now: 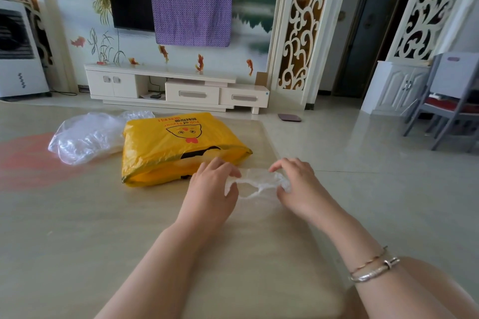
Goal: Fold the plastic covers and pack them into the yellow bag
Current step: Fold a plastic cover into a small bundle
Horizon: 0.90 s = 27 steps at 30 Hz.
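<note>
Folding step in hand: left hand and right hand pinching opposite ends of one clear plastic cover on the tabletop. Next, probably: fold smaller, tuck into yellow bag at eleven o'clock; loose covers farther at ten o'clock.

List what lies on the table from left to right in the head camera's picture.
Pile of clear plastic covers → yellow bag → left hand → clear cover held between both hands → right hand.

Crumpled clear plastic cover just beside bulging yellow bag, loose covers behind.
</note>
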Each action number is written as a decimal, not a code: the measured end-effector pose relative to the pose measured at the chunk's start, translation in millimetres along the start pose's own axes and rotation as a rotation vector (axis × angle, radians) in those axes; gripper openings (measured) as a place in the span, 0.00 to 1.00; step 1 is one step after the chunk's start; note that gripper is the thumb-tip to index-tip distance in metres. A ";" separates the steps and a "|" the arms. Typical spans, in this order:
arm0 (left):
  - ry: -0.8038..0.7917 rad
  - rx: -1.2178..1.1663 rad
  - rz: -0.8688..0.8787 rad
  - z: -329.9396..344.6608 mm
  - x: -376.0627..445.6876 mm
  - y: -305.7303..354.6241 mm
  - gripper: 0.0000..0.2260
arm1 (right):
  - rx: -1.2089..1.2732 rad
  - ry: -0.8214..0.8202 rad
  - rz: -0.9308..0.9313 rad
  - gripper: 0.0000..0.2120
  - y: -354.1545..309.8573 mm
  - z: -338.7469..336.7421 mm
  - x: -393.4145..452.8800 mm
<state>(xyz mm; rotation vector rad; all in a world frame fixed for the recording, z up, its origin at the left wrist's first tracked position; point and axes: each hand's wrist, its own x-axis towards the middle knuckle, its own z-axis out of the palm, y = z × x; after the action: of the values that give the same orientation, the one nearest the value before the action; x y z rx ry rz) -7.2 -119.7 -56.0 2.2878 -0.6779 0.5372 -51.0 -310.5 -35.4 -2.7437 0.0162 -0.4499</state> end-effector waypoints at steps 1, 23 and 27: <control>-0.057 0.014 -0.002 1.2 0.1 -1.4 0.10 | 0.075 -0.052 -0.036 0.15 -1.0 -1.0 -1.1; -0.305 -0.150 -0.216 -3.5 0.8 -6.1 0.26 | 0.260 0.008 0.150 0.12 17.3 7.8 6.3; -0.132 -0.193 -0.264 -5.1 4.9 -8.2 0.06 | 0.340 -0.002 0.259 0.16 15.1 9.3 9.1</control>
<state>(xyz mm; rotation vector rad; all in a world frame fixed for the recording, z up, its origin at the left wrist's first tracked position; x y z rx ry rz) 0.6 -112.5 -53.9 2.1977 -0.4566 0.1891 -38.8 -322.0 -46.1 -2.3660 0.2662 -0.3419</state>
